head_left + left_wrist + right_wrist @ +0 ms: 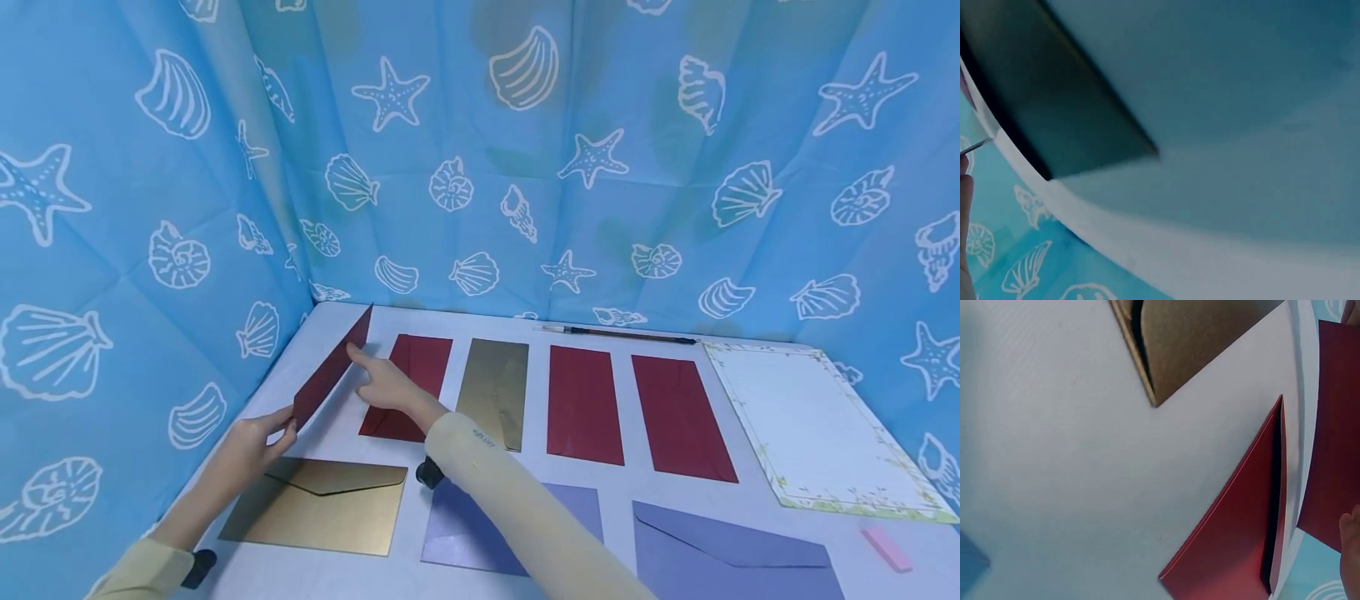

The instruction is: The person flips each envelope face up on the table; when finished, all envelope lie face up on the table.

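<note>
My left hand (251, 454) pinches the near end of a red envelope (330, 371) between thumb and fingers. The envelope is held up off the table at the far left, tilted nearly edge-on in the head view. From the right, my right hand (390, 387) reaches over and touches its face with an outstretched finger. In the right wrist view, fingertips (1352, 540) lie against the same envelope. Under the right hand is another red envelope (429, 364), flat on the table. Just in front of the left hand lies a gold envelope (330, 517). The left wrist view is dark and blurred.
A narrow gold envelope (491, 387) and two more red envelopes (583, 404) complete the back row. Two purple envelopes (720, 550) lie in front. At right are a bordered writing sheet (817, 425) and a pink eraser-like block (887, 550). A brush (622, 334) lies along the back.
</note>
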{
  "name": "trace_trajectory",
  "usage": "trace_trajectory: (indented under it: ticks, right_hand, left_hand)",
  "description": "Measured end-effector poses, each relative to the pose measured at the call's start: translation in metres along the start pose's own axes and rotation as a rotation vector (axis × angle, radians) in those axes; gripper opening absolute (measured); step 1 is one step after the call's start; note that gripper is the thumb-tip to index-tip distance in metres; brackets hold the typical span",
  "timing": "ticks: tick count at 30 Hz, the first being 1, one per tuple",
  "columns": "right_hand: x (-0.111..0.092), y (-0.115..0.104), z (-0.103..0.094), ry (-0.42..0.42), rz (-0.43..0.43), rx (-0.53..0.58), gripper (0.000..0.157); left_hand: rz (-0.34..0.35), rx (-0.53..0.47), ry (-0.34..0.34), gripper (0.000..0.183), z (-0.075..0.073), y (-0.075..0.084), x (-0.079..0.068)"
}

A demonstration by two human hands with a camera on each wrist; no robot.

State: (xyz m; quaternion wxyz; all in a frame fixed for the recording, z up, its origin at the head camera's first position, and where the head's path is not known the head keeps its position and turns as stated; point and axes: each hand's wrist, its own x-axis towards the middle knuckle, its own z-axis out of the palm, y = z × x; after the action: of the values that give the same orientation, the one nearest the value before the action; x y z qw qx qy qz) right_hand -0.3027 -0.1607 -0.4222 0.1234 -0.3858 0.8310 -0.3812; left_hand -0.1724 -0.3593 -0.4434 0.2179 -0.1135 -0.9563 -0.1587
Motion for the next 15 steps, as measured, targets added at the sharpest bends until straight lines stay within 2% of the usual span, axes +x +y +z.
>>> trace_trajectory:
  ticks: [8, 11, 15]
  right_hand:
    - [0.002, -0.007, 0.008, -0.024, -0.077, -0.013, 0.069]
    - [0.002, -0.006, 0.013, -0.034, -0.073, -0.012, 0.069]
    - [0.000, -0.003, 0.022, -0.073, -0.057, -0.047, 0.068]
  left_hand:
    - [-0.189, -0.254, 0.000, 0.029, -0.001, 0.005, -0.005]
    - [-0.246, -0.310, -0.016, 0.031, -0.001, 0.005, -0.006]
    - [-0.282, -0.337, -0.043, 0.033, 0.000, 0.002, -0.007]
